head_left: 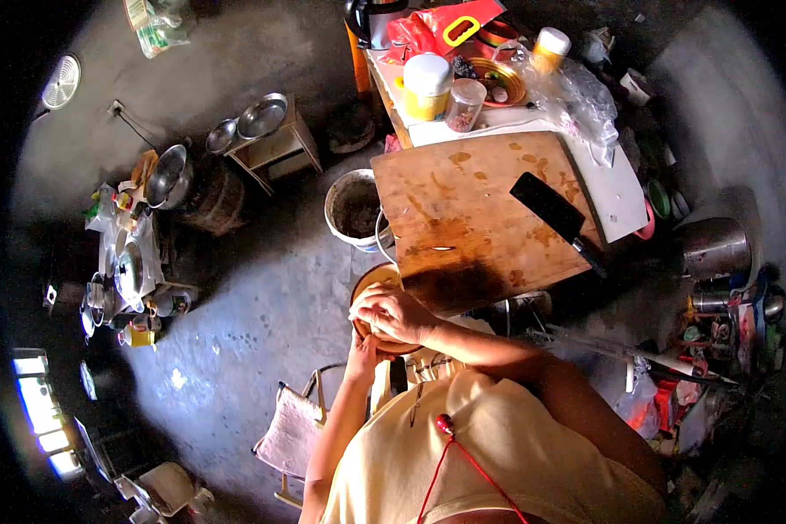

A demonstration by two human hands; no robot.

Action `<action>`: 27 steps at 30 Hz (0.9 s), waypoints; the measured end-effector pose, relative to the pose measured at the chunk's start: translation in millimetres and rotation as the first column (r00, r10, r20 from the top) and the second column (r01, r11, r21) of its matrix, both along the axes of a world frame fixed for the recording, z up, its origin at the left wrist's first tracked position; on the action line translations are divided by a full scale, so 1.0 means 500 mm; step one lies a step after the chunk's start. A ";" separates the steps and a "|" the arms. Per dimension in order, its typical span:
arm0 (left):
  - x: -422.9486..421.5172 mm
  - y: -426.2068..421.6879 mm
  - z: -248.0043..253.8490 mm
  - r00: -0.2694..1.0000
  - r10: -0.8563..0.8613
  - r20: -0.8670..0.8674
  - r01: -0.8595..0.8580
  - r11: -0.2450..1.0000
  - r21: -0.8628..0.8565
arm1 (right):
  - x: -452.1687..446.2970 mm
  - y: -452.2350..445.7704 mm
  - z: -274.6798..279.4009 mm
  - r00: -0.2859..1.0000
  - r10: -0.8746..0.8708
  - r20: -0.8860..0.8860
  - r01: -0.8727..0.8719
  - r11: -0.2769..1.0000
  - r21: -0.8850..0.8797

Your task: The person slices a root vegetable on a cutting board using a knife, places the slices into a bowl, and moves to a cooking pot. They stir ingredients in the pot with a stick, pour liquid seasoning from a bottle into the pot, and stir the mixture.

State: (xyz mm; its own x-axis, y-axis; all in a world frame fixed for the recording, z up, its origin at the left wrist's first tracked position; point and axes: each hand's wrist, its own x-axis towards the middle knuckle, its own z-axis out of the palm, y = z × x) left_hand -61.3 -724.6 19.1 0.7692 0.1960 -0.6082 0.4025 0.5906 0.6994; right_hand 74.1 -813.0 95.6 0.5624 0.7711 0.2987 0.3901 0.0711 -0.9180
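A round brown bowl is close in front of my body, just below the near left corner of the cutting board. My left hand is closed at the bowl's lower left edge, its fingers partly covered by the other hand. Bent over the bowl's opening, my right hand has its fingers curled together. Something pale shows beside the fingers, but its kind is hidden. On the wooden cutting board lies a black cleaver, its handle past the board's near right edge.
A bucket stands on the floor left of the board. Behind the board are a white-lidded jar, a clear container, a basket and plastic bags. A small chair is at my left, a metal pot far right.
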 end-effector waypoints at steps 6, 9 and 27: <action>-0.047 -0.026 -0.018 0.995 0.079 -0.062 -0.084 0.993 -0.089 | 0.128 -0.101 -0.030 0.860 -0.509 -0.030 0.491 0.844 -0.217; -0.045 -0.048 0.012 0.983 0.134 -0.122 -0.144 0.987 -0.075 | 0.184 -0.167 -0.042 0.809 -0.400 0.431 0.520 0.828 -0.208; -0.175 0.119 0.055 0.694 0.581 -0.425 -0.665 0.744 -0.068 | 0.040 0.112 0.015 0.995 0.097 -0.014 -0.097 0.960 -0.263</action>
State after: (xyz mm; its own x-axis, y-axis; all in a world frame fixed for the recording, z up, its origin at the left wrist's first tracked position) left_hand -148.6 -665.0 46.6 0.2355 0.3923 -0.8892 0.0800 0.9040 0.4200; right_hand 94.1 -757.0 103.0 0.4813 0.8732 0.0773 0.3920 -0.1355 -0.9099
